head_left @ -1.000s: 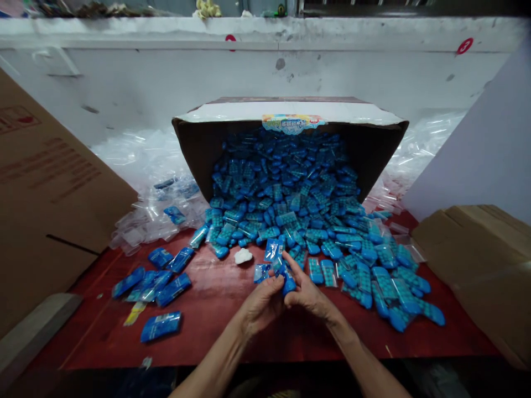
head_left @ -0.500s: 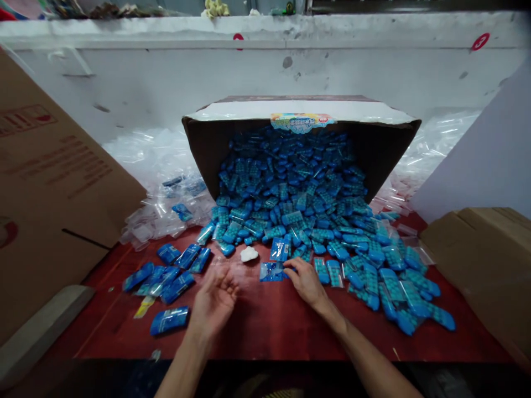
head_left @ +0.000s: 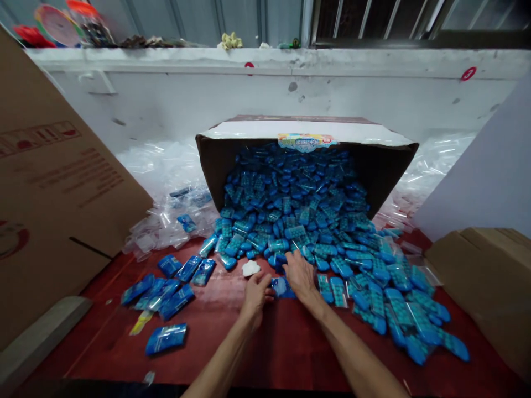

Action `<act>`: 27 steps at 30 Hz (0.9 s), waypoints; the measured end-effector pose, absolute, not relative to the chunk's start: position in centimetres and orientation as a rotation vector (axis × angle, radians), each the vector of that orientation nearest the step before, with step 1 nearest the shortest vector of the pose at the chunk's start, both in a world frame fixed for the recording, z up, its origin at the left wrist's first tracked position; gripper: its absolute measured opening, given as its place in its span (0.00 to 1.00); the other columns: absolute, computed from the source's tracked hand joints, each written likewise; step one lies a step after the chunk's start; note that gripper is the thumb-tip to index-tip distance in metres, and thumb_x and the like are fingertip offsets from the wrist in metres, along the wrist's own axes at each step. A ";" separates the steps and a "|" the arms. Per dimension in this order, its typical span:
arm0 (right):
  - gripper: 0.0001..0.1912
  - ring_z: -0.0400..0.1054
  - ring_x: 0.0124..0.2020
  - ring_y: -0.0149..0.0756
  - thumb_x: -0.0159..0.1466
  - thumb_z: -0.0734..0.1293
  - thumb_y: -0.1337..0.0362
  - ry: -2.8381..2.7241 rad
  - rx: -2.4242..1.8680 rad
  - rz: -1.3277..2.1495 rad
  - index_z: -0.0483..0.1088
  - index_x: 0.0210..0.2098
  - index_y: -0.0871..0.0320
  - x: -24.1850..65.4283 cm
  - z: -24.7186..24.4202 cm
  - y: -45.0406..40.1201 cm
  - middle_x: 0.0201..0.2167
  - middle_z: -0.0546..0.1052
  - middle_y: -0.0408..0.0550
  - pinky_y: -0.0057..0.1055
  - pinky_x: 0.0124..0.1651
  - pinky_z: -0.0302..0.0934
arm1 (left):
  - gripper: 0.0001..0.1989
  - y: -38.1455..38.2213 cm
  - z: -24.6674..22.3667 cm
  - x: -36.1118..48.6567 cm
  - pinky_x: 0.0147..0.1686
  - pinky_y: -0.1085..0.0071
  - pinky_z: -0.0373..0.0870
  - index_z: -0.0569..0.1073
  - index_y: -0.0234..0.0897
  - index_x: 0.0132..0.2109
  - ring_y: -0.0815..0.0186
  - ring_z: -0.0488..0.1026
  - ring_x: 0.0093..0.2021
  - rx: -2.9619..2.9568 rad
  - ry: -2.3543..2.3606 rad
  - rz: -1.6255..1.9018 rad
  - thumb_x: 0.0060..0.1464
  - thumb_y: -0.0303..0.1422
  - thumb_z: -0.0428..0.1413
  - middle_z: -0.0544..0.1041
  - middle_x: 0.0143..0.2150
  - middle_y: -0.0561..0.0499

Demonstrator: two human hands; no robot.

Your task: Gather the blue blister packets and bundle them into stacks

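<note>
My left hand [head_left: 256, 297] is low over the red tabletop, its half-curled fingers apart at the left edge of a flat blue plastic wrapper [head_left: 281, 286]. I see nothing held in it. My right hand [head_left: 300, 276] reaches past the wrapper to the front of a heap of blue packets [head_left: 296, 232]. Its fingers bend down among the nearest packets, and what they pinch is hidden. These packets have clear fronts with turquoise beads or pieces inside. A small white lump [head_left: 250, 268] lies just beyond my left fingertips.
An open carton [head_left: 307, 126] on its side spills the heap onto the red table [head_left: 103, 342]. Several dark blue packs [head_left: 170, 296] lie at left. Clear plastic sleeves [head_left: 161, 215] are piled behind. Brown boxes stand left [head_left: 62, 182] and right [head_left: 481, 282].
My left hand has moved right and forward to the wrapper. My right hand has gone forward from the wrapper to the edge of the heap. The camera view has tilted up slightly.
</note>
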State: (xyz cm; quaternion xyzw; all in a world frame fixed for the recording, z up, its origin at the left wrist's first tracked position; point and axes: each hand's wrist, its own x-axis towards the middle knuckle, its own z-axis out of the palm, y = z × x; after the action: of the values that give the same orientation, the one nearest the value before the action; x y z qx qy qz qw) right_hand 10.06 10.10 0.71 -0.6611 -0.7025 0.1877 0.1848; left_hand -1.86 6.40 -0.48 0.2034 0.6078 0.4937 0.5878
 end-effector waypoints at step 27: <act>0.09 0.61 0.30 0.35 0.58 0.59 0.60 -1.440 -1.402 0.935 0.66 0.28 0.58 12.1 0.8 6.6 0.26 0.69 0.46 0.31 0.34 0.55 | 0.15 5.1 1.6 0.0 0.14 0.79 0.53 0.68 0.33 0.34 0.76 0.62 0.14 0.473 1.224 1.031 0.40 0.38 0.58 0.70 0.22 0.54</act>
State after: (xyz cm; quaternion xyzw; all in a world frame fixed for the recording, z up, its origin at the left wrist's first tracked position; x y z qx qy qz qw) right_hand 12.06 6.62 0.83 -0.5659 -0.5814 0.3777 0.4462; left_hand -0.02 5.14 1.65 0.2102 0.5436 0.4576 0.6716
